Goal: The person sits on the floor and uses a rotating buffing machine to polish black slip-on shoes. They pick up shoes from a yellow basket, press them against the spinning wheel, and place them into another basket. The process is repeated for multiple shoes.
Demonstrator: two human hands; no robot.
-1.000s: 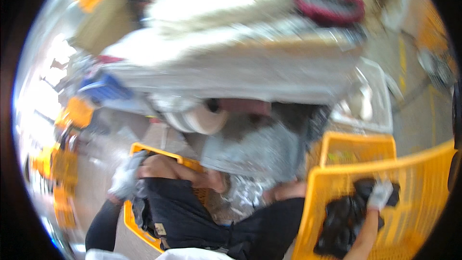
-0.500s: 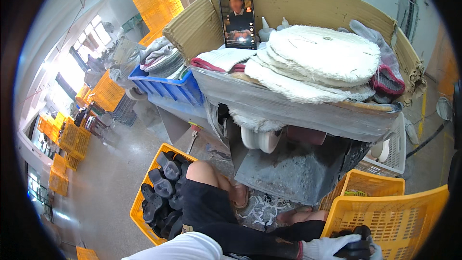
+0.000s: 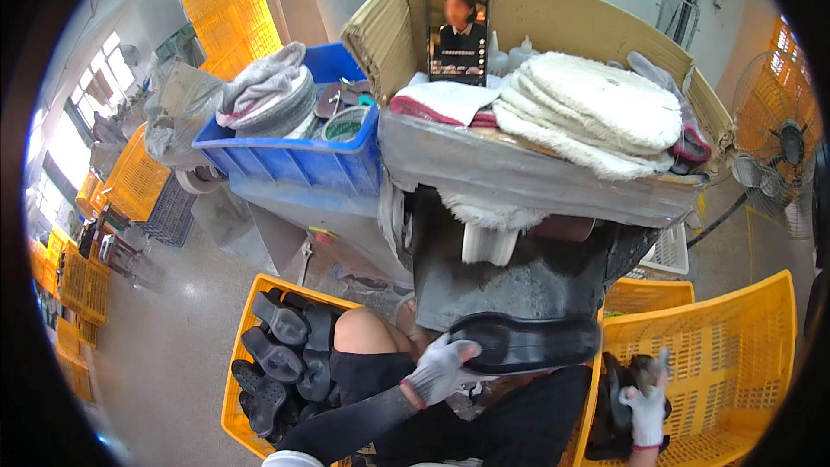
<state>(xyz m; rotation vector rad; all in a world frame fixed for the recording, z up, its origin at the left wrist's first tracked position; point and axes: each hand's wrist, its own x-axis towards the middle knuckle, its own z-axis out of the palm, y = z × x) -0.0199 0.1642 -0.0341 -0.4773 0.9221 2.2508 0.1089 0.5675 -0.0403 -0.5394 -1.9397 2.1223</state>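
My left hand (image 3: pixel 439 370), in a white knitted glove with a dark sleeve behind it, is closed on one end of a black moulded clog (image 3: pixel 540 344). The clog lies level above my lap, its other end toward the right crate. Inside the yellow crate (image 3: pixel 722 337) at the lower right, my gloved right hand (image 3: pixel 647 411) is slightly blurred, with thumb and a finger apart. It is over or against several black clogs (image 3: pixel 616 402), partly hidden behind it. More black clogs (image 3: pixel 281 355) fill another yellow crate (image 3: pixel 235 419) left of my knee.
Ahead stands a machine with a white wheel (image 3: pixel 488 244) under its hood. A cardboard surround (image 3: pixel 571 22) on top holds white fluffy pads (image 3: pixel 596 108), bottles and a propped phone (image 3: pixel 456 30). A blue bin (image 3: pixel 285 156) with gloves sits left; a fan (image 3: pixel 787 143) stands right.
My left hand has moved left from the right crate, bringing a black clog over my lap. My right hand is now deeper in view inside that crate. The head view has shifted.
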